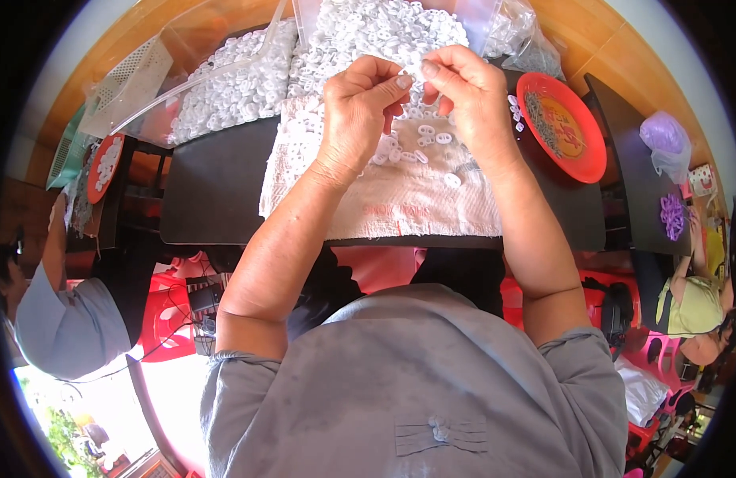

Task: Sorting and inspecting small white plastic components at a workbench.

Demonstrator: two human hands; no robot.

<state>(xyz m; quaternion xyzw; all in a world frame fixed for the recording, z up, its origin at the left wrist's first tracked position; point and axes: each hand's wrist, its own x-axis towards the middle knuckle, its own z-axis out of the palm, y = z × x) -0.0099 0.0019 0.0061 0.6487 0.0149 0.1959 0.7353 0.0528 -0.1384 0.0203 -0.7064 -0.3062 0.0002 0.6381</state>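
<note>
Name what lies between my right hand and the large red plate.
Small white pieces lie on the black table beside the plate, in the head view.

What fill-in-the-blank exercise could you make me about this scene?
1. The small oval pieces on the pale cloth are coloured ____.
2. Of the left hand and right hand, the ____ one is nearer the large red plate.
3. The loose tangle on the far-right table is coloured ____.

Missing words: white; right; purple.
</note>
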